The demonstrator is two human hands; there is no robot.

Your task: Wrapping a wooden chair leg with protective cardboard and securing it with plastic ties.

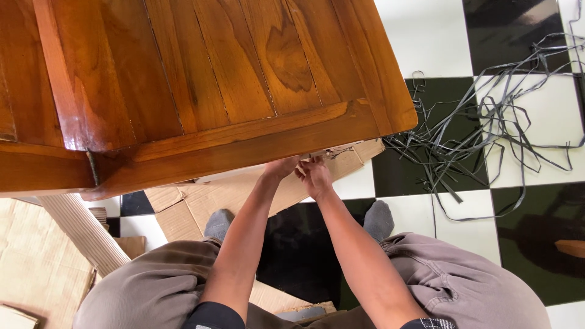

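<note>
At the near edge: grey-trousered knees, socked feet on black-and-white checkered floor tiles (426, 42). Left hand (281, 167) and right hand (314, 176) meet under the glossy brown wooden desk (244, 79), fingers on flattened brown cardboard (195, 204); grip hidden, cannot tell. Cardboard apparently part-removed. Beyond: loose grey plastic straps (487, 122), already off.
</note>
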